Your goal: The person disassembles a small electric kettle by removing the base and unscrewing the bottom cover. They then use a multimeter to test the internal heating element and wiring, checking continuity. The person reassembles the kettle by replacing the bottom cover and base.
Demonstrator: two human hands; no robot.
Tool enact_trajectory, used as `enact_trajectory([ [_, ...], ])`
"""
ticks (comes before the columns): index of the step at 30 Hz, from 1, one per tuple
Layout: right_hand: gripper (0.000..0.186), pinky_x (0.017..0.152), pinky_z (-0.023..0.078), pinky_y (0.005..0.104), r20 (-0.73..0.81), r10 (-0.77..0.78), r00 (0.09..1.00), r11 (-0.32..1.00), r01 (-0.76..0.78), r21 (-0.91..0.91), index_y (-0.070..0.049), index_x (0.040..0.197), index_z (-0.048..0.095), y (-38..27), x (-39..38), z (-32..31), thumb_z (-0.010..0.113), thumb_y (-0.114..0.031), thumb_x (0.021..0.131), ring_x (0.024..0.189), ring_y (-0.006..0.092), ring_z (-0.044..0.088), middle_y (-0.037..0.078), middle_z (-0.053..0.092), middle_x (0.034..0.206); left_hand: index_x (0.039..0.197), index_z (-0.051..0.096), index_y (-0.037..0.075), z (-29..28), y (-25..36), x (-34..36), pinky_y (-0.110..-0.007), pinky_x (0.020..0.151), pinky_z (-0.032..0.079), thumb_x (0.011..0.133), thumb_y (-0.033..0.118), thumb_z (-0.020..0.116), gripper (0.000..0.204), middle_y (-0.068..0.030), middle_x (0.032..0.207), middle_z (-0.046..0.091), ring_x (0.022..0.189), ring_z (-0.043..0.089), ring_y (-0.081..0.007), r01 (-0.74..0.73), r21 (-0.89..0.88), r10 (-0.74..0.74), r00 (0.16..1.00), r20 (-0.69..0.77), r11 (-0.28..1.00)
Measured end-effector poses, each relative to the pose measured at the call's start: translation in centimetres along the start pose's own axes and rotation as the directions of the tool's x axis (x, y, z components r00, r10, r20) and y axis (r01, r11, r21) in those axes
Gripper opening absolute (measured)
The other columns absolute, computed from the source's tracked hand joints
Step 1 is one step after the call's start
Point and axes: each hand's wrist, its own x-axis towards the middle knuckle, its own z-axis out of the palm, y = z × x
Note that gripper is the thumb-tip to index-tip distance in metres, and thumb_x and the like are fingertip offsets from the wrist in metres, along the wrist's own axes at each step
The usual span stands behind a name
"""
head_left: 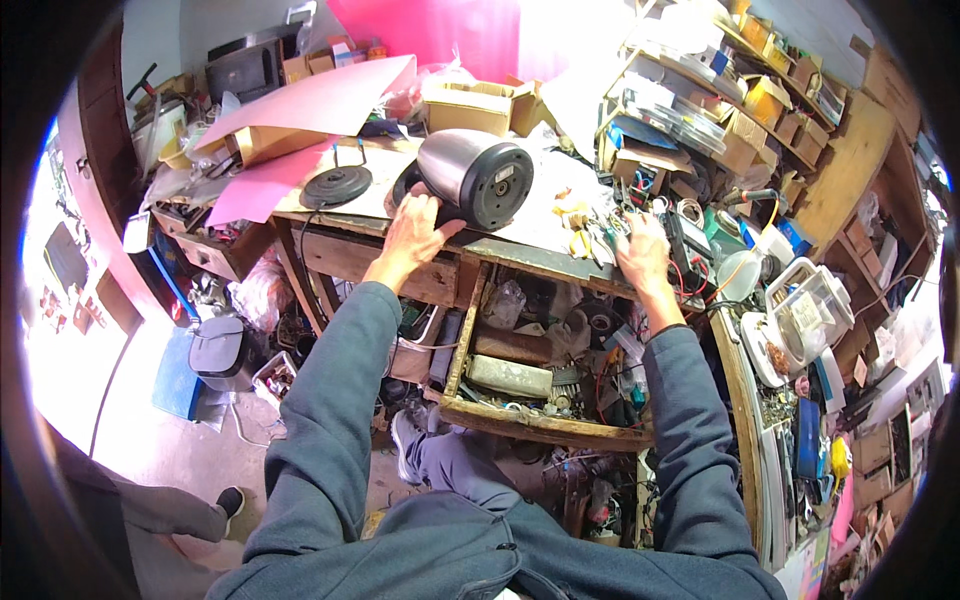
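Observation:
A steel electric kettle (450, 165) lies on its side on the workbench, its round black base turned toward me. My left hand (412, 232) is closed around its black handle, with the thumb stretched toward the base. Left of it rests a round black kettle stand (337, 187) with a cord. My right hand (642, 245) is down at a heap of hand tools at the bench's right. Its fingers are bent over the heap, and what they hold is hidden. Beside them lie pliers with yellow handles (580, 242).
Below the bench edge, an open drawer (540, 425) holds loose parts. Behind the kettle stands a cardboard box (468, 108); pink sheets (300, 100) lie at the left. Cluttered shelves (740, 75) rise at the right. Another person's leg and shoe (230, 503) show at lower left.

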Motion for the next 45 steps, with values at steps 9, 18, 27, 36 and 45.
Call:
enact_trajectory([
  [9,0.125,0.12,0.031,0.0619,0.065,-0.141,0.988,0.945,0.115,0.307,-0.022,0.164,0.028,-18.9,4.9,3.0,0.093,-0.058,0.064,0.149,0.0485,0.036,0.029,0.036,0.16,0.111,0.064,0.0,1.1,1.0,-0.4,-0.052,0.098,0.044,0.088,0.047,0.081,0.055,-0.0212,0.112,0.065,0.112,0.058,-0.0433,-0.069,0.04,0.073,0.993,-0.095,0.997],
  [18,0.123,0.114,0.039,0.0619,-0.004,-0.231,0.973,0.85,0.204,0.486,-0.018,0.159,0.032,-18.2,5.7,4.0,0.098,-0.048,0.059,0.14,0.0482,0.043,0.028,0.037,0.149,0.105,0.064,0.002,1.9,0.5,0.1,-0.052,0.099,0.043,0.088,0.054,0.078,0.056,-0.0214,0.106,0.066,0.108,0.058,-0.0424,-0.084,0.043,0.088,0.99,-0.114,0.996],
  [27,0.11,0.117,0.038,0.0492,-0.113,-0.303,0.946,0.798,0.317,0.513,-0.01,0.151,0.043,-12.7,3.4,2.5,0.099,-0.044,0.062,0.137,0.0349,0.046,0.018,0.048,0.143,0.11,0.064,0.0,1.7,0.4,-0.1,-0.05,0.102,0.041,0.09,0.058,0.074,0.062,-0.0201,0.114,0.062,0.113,0.055,-0.0387,-0.066,0.076,0.07,0.996,-0.059,0.995],
  [36,0.063,0.104,0.051,0.046,-0.19,-0.244,0.951,0.838,0.306,0.452,-0.006,0.108,0.066,-9.6,0.5,0.7,0.101,-0.031,0.062,0.13,0.0441,0.057,0.028,0.056,0.142,0.111,0.068,-0.001,1.0,-0.4,0.4,-0.051,0.111,0.037,0.091,0.063,0.07,0.068,-0.022,0.114,0.066,0.12,0.054,-0.039,0.026,0.02,-0.026,1.0,0.016,0.999],
  [45,0.059,0.098,0.052,0.0513,-0.122,0.078,0.989,0.907,-0.02,0.42,-0.003,0.097,0.065,-12.7,-4.9,0.4,0.095,-0.046,0.069,0.115,0.044,0.064,0.026,0.063,0.128,0.105,0.071,0.0,0.7,-1.5,1.0,-0.052,0.105,0.041,0.091,0.058,0.073,0.059,-0.0215,0.108,0.066,0.111,0.058,-0.0399,-0.041,-0.053,0.041,0.999,0.002,0.998],
])
